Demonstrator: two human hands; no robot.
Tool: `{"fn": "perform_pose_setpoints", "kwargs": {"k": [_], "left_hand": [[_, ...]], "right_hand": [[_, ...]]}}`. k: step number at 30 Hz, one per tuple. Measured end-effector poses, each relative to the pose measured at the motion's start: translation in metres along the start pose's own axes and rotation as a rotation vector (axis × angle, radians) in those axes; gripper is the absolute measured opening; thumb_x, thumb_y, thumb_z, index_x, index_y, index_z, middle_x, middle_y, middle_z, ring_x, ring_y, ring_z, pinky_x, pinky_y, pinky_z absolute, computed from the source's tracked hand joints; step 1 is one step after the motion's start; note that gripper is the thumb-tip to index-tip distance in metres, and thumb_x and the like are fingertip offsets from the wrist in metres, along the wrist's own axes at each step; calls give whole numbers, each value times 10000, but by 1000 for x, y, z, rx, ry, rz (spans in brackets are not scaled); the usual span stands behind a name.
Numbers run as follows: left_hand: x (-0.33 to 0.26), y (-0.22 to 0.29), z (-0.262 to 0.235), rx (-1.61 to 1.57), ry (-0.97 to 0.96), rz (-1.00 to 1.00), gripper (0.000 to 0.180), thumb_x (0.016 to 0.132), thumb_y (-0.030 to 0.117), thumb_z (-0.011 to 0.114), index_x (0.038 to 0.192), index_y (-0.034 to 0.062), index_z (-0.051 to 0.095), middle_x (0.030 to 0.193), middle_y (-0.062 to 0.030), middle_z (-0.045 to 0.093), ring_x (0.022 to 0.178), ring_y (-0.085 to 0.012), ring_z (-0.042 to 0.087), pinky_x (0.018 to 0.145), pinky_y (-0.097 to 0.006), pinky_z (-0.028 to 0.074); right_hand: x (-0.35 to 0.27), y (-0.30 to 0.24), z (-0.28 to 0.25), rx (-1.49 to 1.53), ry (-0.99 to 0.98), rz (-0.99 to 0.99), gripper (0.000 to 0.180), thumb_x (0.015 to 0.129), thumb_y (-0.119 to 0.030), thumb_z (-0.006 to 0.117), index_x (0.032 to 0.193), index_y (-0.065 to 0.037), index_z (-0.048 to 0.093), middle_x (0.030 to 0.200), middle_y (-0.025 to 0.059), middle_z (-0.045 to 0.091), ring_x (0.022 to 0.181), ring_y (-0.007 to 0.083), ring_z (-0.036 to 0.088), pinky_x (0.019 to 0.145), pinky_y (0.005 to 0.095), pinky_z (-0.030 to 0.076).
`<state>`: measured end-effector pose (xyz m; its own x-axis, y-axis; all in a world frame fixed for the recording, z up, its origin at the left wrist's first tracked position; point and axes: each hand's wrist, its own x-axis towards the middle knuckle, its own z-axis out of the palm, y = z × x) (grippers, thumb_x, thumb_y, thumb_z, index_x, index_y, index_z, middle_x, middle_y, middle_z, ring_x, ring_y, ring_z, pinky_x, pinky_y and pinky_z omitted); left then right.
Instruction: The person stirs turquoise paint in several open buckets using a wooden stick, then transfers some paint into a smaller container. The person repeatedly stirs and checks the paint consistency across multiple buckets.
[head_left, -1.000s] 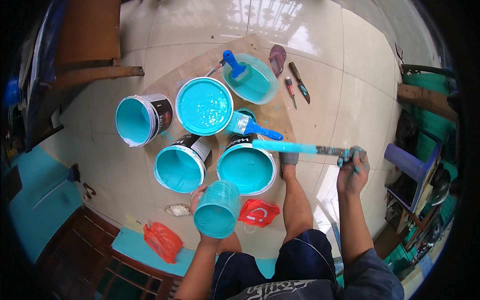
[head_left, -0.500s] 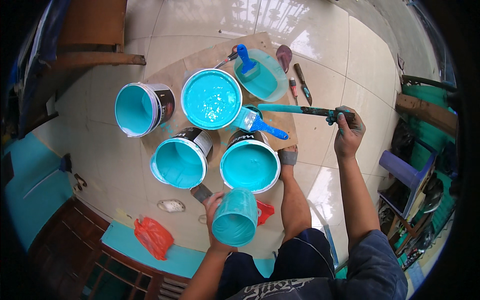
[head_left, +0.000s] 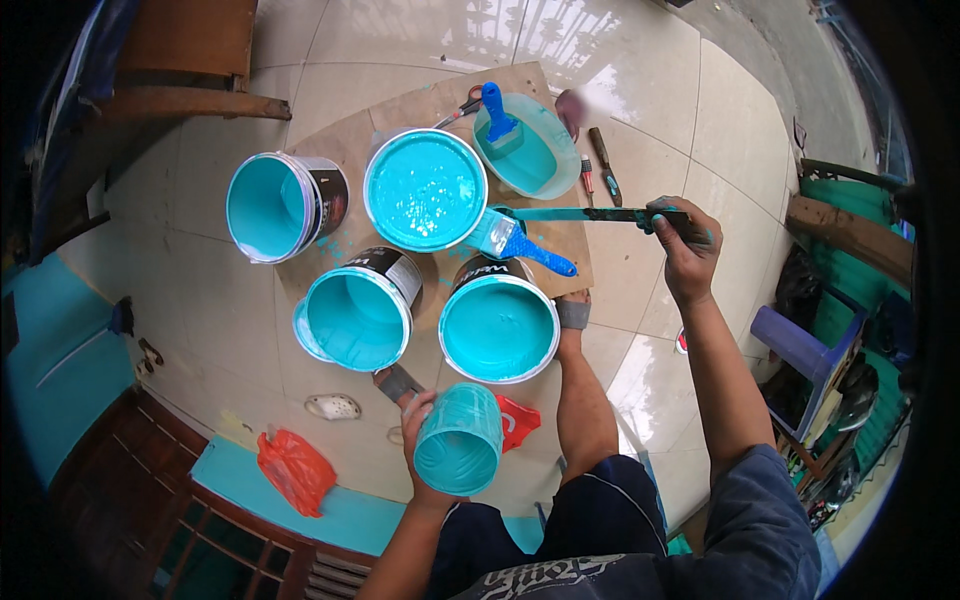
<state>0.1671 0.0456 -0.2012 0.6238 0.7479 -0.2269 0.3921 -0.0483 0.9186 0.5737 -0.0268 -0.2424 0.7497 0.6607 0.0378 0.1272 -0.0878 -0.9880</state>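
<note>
From the head camera I see my left hand (head_left: 425, 440) low in the frame, fingers wrapped around a small plastic cup (head_left: 459, 440) of turquoise paint, held just below the nearest paint can (head_left: 498, 328). That can sits full of turquoise paint on the floor, and I use it as my landmark. My right hand (head_left: 682, 245) is up and to the right of that can, fingers clenched on the end of a long stir stick (head_left: 590, 213) coated in paint; the stick runs level to the left, its far tip above the can and near a blue-handled brush (head_left: 520, 243). Just left of the can stands a second open can (head_left: 355, 318). Beyond it sits a wide bucket (head_left: 425, 190) of paint, with a third can (head_left: 275, 205) tipped toward me further left. A pale tub (head_left: 545, 170) holding another brush (head_left: 497, 115) lies past the bucket. All rest on cardboard (head_left: 350, 135). A red lid (head_left: 520, 420) lies beside the cup, and my bare foot (head_left: 572, 312) is just right of the can.
</note>
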Motion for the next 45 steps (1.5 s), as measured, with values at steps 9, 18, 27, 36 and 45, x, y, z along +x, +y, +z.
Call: {"fn": "perform_pose_setpoints", "kwargs": {"k": [9, 18, 27, 36, 45], "left_hand": [[-9, 1, -3, -28, 12, -23, 979, 662, 125, 914, 1432, 124, 311, 1424, -202, 394, 1269, -349, 485, 1051, -452, 446], [-28, -17, -8, -123, 80, -87, 922, 706, 128, 886, 1429, 123, 314, 1437, -196, 377, 1274, -328, 484, 1052, -436, 456], [-28, -8, -19, -86, 87, -78, 879, 734, 114, 863, 1420, 127, 314, 1424, -183, 383, 1261, -313, 500, 1043, -429, 476], [-38, -8, -27, -14, 133, -110, 921, 684, 100, 892, 1411, 111, 325, 1404, -174, 407, 1269, -310, 496, 1049, -415, 459], [-61, -27, -25, -244, 109, -330, 834, 756, 64, 827, 1412, 100, 314, 1381, -163, 414, 1241, -298, 518, 1019, -403, 492]], "right_hand": [[44, -13, 27, -171, -223, -115, 173, 814, 80, 683, 980, 30, 684, 812, 125, 715, 715, 173, 682, 684, 278, 531], [52, -23, 52, -253, -311, -134, 178, 802, 56, 702, 976, 17, 687, 823, 147, 726, 706, 211, 693, 675, 292, 530], [42, 26, 87, -423, -414, -71, 261, 830, -26, 712, 1090, -8, 685, 912, 201, 714, 810, 352, 691, 734, 375, 542], [3, 31, 95, -893, -161, 335, 401, 751, -133, 751, 1124, -2, 682, 779, 176, 703, 715, 322, 698, 669, 405, 549], [-15, 46, 172, -364, -91, 407, 283, 823, -26, 665, 1073, 77, 584, 900, 273, 682, 799, 399, 699, 690, 422, 533]]}}
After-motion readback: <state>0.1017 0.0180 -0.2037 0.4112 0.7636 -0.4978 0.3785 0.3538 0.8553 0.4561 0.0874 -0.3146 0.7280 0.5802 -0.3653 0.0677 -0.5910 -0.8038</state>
